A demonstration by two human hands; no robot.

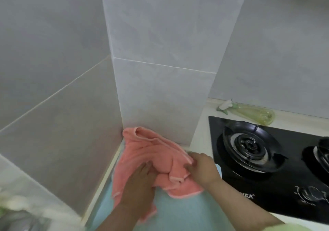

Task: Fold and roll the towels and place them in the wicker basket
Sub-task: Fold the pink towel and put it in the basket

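Your pink towel (142, 149) lies in a crumpled heap on the table (200, 141), in the corner by the tiled wall. Under it is a blue cloth (178, 213); you cannot tell from here if that is another towel.

Your right hand (203, 168) pinches a bunched edge of the pink towel. Your left hand (138, 186) rests on the towel with its fingers in a fold; it is too blurry to tell if it grips. The two hands are near each other but not touching.

You look close to the start. No neat fold shows yet and nothing is rolled. No basket is in view, so folding, rolling and putting away are all left to do.
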